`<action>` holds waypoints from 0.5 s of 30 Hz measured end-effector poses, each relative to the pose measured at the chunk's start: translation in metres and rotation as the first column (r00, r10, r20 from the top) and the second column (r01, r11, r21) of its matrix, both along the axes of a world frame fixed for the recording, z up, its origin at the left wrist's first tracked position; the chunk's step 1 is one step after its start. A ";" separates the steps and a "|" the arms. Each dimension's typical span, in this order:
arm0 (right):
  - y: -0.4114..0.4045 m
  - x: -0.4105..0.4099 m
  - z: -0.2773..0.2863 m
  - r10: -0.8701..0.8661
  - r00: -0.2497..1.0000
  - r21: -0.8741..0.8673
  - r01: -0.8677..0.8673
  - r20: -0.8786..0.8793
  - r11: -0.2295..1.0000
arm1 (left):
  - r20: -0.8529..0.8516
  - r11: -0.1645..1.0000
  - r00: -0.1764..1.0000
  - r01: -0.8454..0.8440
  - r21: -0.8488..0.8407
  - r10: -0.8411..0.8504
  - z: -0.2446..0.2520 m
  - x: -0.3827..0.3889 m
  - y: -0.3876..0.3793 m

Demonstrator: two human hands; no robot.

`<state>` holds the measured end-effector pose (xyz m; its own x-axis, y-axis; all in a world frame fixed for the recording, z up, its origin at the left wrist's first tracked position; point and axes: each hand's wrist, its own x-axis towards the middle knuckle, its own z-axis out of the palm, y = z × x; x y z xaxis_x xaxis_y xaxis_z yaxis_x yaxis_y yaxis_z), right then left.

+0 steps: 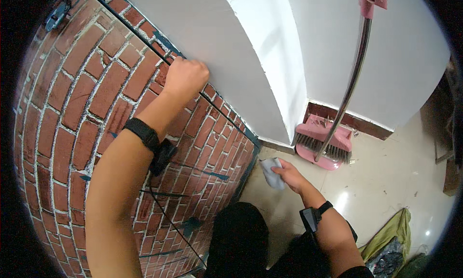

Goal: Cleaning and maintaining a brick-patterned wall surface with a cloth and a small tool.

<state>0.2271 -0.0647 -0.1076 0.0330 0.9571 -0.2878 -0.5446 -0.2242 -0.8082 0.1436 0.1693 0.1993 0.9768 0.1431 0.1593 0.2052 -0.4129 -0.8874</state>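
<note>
My left hand (187, 74) is closed in a fist against the edge of a brick-patterned door or panel (108, 86), by the dark gap beside the grey wall strip. Whether its curled fingers grip that edge or something small cannot be seen. Lower and to the right, my right hand (289, 175) holds a folded light grey-blue cloth (273, 173) between thumb and fingers, above the floor. A latch-like metal fitting (58, 15) sits on the brick-patterned surface at the upper left. Both wrists wear black straps with small devices.
A pink dustpan (325, 133) with a brush and a long-handled pole (356, 72) stands in the wall corner. Small debris lies around it on the glossy tile floor (376, 176). Olive-green fabric (392, 231) and black plastic lie at the lower right. Dark furniture (450, 169) stands at the right edge.
</note>
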 end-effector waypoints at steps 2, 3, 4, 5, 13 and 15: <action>0.002 -0.001 -0.001 -0.001 1.000 -0.010 0.002 0.003 1.000 | 0.025 1.000 1.000 -0.004 0.018 0.003 -0.003 -0.001 0.002; 0.004 -0.001 -0.004 -0.017 1.000 0.005 0.017 0.017 1.000 | 0.021 1.000 1.000 -0.003 0.019 0.003 -0.003 -0.002 0.002; 0.005 -0.002 -0.006 -0.033 0.999 0.022 0.032 0.030 0.999 | 0.010 0.999 1.000 0.009 0.042 -0.009 -0.002 -0.003 0.002; 0.005 -0.002 -0.007 -0.032 0.999 0.023 0.031 0.026 0.999 | -0.002 0.998 1.000 0.019 0.065 -0.019 -0.002 -0.005 0.003; 0.009 0.001 -0.008 -0.043 0.999 -0.037 0.044 0.011 0.998 | 0.115 1.000 0.993 0.018 -0.007 -0.017 0.047 -0.011 -0.008; 0.009 0.001 -0.009 -0.048 0.999 -0.042 0.049 0.026 0.998 | 0.114 0.997 0.991 -0.073 -0.036 0.076 0.053 -0.009 -0.007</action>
